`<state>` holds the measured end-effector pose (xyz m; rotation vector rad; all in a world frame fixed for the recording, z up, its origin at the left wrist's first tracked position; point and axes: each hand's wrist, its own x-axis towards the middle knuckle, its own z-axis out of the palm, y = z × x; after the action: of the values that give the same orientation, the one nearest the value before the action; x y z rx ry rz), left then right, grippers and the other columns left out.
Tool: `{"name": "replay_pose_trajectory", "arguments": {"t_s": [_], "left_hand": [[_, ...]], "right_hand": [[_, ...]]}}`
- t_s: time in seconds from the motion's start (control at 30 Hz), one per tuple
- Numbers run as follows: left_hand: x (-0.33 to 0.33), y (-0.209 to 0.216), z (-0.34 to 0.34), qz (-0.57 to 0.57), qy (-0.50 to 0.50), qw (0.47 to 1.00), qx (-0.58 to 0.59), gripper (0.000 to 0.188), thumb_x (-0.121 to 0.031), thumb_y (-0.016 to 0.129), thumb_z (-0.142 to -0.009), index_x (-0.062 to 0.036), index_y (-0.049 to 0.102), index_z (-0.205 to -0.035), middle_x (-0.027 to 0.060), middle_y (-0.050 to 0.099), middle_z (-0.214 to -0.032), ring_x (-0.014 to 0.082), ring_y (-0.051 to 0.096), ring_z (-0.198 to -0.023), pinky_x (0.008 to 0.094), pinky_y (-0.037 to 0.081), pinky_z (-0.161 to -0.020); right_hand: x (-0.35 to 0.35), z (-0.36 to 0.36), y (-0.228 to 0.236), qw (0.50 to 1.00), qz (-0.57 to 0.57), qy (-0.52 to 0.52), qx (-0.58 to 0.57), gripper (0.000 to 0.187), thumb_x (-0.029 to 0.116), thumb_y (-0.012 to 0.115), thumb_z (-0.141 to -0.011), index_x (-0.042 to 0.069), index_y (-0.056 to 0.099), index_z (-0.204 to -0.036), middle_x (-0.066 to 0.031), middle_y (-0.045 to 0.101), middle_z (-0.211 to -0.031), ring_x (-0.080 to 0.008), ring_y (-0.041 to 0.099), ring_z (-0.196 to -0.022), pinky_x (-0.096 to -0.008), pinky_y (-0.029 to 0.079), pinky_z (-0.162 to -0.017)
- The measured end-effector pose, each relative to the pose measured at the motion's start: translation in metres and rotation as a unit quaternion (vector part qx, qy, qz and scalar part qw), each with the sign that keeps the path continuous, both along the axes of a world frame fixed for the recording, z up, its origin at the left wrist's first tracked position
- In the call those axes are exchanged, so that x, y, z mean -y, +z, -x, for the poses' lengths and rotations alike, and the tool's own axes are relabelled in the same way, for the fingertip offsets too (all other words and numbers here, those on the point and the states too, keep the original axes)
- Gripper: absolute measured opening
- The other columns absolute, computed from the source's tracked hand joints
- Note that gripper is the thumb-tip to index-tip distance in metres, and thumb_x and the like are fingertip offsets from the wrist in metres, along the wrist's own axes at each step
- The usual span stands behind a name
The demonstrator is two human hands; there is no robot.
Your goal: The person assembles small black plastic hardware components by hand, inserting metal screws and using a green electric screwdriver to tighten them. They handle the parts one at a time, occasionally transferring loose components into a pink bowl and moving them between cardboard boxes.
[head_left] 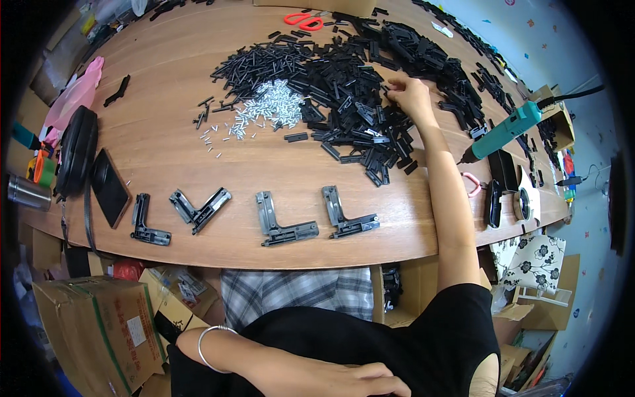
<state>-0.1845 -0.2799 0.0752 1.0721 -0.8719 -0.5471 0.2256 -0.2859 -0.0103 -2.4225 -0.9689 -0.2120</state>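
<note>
Parts selection from the loose stock appears to be the step in hand. The right hand [411, 99] is extended over the tabletop [221, 169], its fingers bent downward at the right side of the black parts pile [357, 99]. State of the right grip: fingers curled together; whether a part is held cannot be told at this size. The left hand [360, 380] lies across the front of the black garment [317, 327], away from the work; its fingers are bent and the palm is hidden, so the state of that grip cannot be told either.

Location of stock: the pile occupies the far middle of the tabletop. A heap of thin black pins [254, 66] adjoins it on the left, with small silver pieces [271, 109] just in front of the pins. Four L-shaped assemblies [289, 233] lie apart from one another along the near edge. A teal power driver [506, 134] is tilted, nose down, to the right of the right forearm.

The next move probably calls for a fingertip pinch on one part, lifted free of its tangled neighbours.
</note>
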Motion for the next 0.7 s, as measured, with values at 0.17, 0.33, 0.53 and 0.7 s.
{"name": "replay_pose_trajectory", "arguments": {"t_s": [0.17,0.33,0.53,0.7], "left_hand": [[-0.005,-0.003,0.001,-0.029,0.033,0.997,0.065,0.051,-0.024,0.056,-0.081,0.0017,0.042,-0.123,0.0171,0.046,-0.117,0.0321,0.041,-0.111,0.0383,0.033,-0.096],[-0.008,-0.02,-0.003,-0.027,0.186,0.976,0.112,0.027,-0.016,0.052,-0.087,-0.0021,0.053,-0.109,0.0101,0.056,-0.104,0.0274,0.05,-0.1,0.0359,0.039,-0.089],[-0.022,-0.053,-0.016,-0.393,0.579,0.7,0.138,0.054,-0.027,0.072,-0.07,-0.009,0.054,-0.117,0.0075,0.055,-0.112,0.0272,0.046,-0.109,0.0392,0.037,-0.092],[-0.028,-0.079,-0.042,-0.513,0.655,0.527,0.172,0.071,-0.035,0.076,-0.062,-0.0061,0.051,-0.122,0.0063,0.047,-0.127,0.0328,0.031,-0.125,0.0471,0.022,-0.096]], "right_hand": [[0.009,-0.009,-0.001,0.995,-0.024,0.014,-0.099,0.03,0.012,0.071,-0.063,0.004,0.068,-0.092,-0.0108,0.068,-0.081,-0.0195,0.066,-0.076,-0.0287,0.05,-0.072],[0.014,-0.005,-0.002,0.995,-0.045,0.008,-0.092,0.021,0.009,0.066,-0.073,0.001,0.066,-0.093,-0.0056,0.066,-0.076,-0.0098,0.059,-0.064,-0.0223,0.046,-0.058],[0.043,0.116,0.062,0.919,-0.185,0.181,-0.298,0.011,0.011,0.064,-0.08,0.004,0.068,-0.087,-0.0052,0.064,-0.09,-0.0111,0.06,-0.079,-0.0229,0.049,-0.071],[0.091,0.185,0.053,0.917,-0.085,0.237,-0.309,0.011,0.001,0.065,-0.077,-0.001,0.067,-0.088,-0.0081,0.063,-0.094,-0.0109,0.059,-0.084,-0.0219,0.049,-0.075]]}}
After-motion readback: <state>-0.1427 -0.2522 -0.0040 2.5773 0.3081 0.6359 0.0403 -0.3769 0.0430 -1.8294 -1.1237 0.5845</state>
